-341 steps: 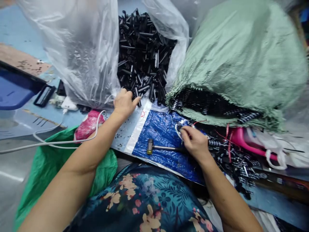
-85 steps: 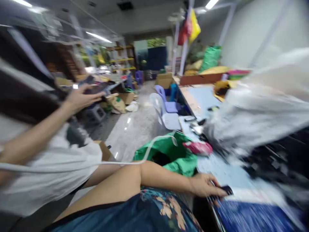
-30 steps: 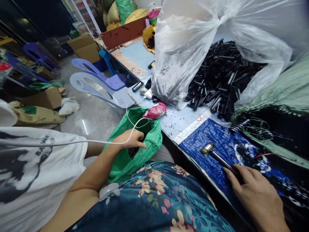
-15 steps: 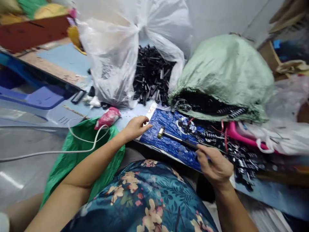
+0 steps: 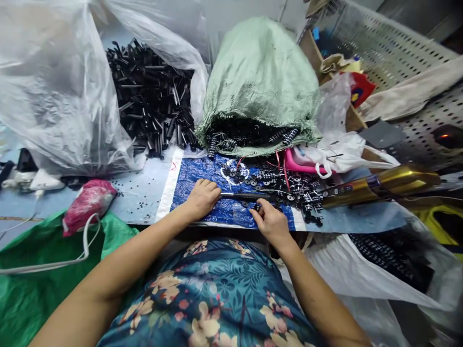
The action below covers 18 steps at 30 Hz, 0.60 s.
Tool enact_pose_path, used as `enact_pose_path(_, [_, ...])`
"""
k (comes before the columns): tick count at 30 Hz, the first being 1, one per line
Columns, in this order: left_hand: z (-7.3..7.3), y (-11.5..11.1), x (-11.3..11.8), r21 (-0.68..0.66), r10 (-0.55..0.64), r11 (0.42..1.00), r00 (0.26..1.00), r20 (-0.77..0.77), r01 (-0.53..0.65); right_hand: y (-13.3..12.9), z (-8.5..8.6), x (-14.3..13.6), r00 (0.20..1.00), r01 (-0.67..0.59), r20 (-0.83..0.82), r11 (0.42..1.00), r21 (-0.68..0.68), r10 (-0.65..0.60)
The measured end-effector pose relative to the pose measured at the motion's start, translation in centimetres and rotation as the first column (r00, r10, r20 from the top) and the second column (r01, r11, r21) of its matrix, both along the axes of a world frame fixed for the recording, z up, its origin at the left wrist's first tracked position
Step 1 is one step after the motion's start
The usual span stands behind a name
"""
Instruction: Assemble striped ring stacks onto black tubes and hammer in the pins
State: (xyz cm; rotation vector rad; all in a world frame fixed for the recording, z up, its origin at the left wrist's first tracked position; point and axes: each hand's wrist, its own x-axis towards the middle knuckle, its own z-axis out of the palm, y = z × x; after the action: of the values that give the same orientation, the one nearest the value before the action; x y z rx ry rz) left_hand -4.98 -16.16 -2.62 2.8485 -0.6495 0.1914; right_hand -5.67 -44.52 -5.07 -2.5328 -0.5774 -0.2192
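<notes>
My left hand [image 5: 204, 198] is closed over the left end of a hammer [image 5: 237, 195], and the hammer's head is hidden under the fingers. The shiny shaft and black handle lie across a blue plastic sheet [image 5: 235, 219], pointing right. Just below the handle, my right hand [image 5: 272, 222] pinches a small black part [image 5: 257, 207] between thumb and fingers. Beyond it spreads a loose pile of small black round and ribbed parts [image 5: 289, 190], some with red strips among them.
A clear plastic bag [image 5: 104, 111] spills black pieces [image 5: 155, 96] at the back left. A pale green sack [image 5: 260, 72] stands behind the sheet, its mouth full of black parts. Right lie a pink item [image 5: 294, 161] and a gold cylinder [image 5: 398, 185]. A green bag [image 5: 32, 289] hangs left.
The view has turned right. The hammer has passed from my right hand to under my left hand, which was free. My right hand now pinches a small black part.
</notes>
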Motion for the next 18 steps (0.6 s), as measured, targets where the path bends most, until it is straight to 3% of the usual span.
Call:
enact_pose_path(4, [-0.1,1.5,0.4,-0.161,0.064,0.986,0.996,0.06,-0.054,2.2,-0.1,3.2,1.0,-0.005,-0.01,0.999,0.036,0.006])
enact_pose_path(8, [0.8,3.6,-1.6,-0.308,0.161,0.943,0.983,0.085,-0.127,2.5,0.5,4.6,1.0,0.007,-0.007,0.996,0.089,-0.007])
enact_pose_path(10, [1.1,4.4,-3.0,-0.264,0.099,0.961,0.994,0.045,-0.084,1.3,1.1,4.4,0.999,0.018,0.041,0.993,0.113,-0.022])
enact_pose_path(13, [1.1,4.6,-4.0,-0.088,-0.075,0.994,0.997,-0.031,0.072,-1.7,2.4,4.6,0.975,0.107,0.186,0.99,0.091,-0.122])
enact_pose_path(16, [1.0,3.3,-3.0,0.068,-0.143,0.987,0.987,-0.075,0.149,-3.5,4.1,6.8,0.964,0.123,0.251,0.984,-0.126,-0.089])
enact_pose_path(18, [1.0,1.9,-1.7,0.105,-0.094,0.989,0.992,-0.082,0.103,-3.6,5.0,8.8,0.972,0.076,0.237,0.946,-0.316,0.001])
